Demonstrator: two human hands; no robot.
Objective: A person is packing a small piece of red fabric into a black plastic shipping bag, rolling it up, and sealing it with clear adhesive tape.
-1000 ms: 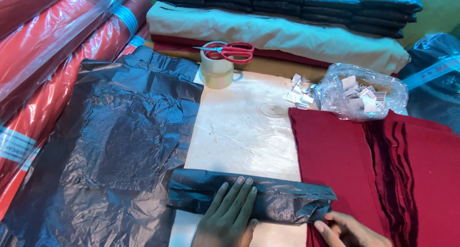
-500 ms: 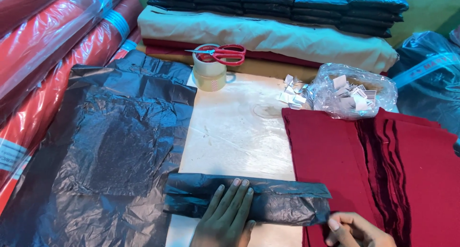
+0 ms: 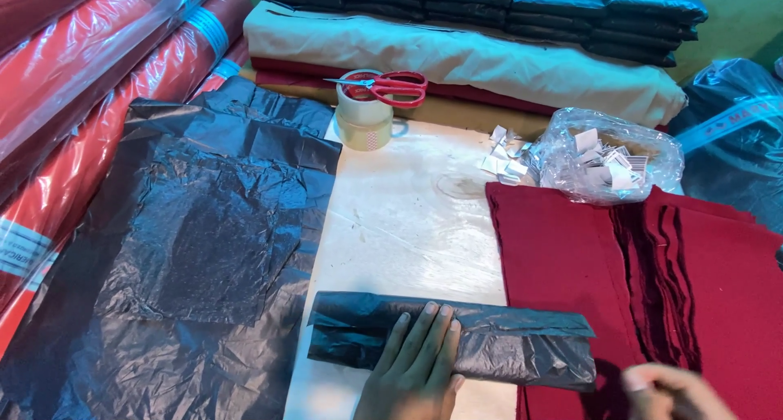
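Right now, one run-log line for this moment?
left hand flat on folded black plastic packet | right hand blurred, off packet, over red cloth | scissors on tape roll

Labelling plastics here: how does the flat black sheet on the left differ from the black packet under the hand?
The sheet lies spread open and crinkled; the packet is folded into a narrow strip. The sheet covers far more area than the packet. No hand touches the sheet; the left hand presses flat on the packet. Both are thin, glossy black plastic.
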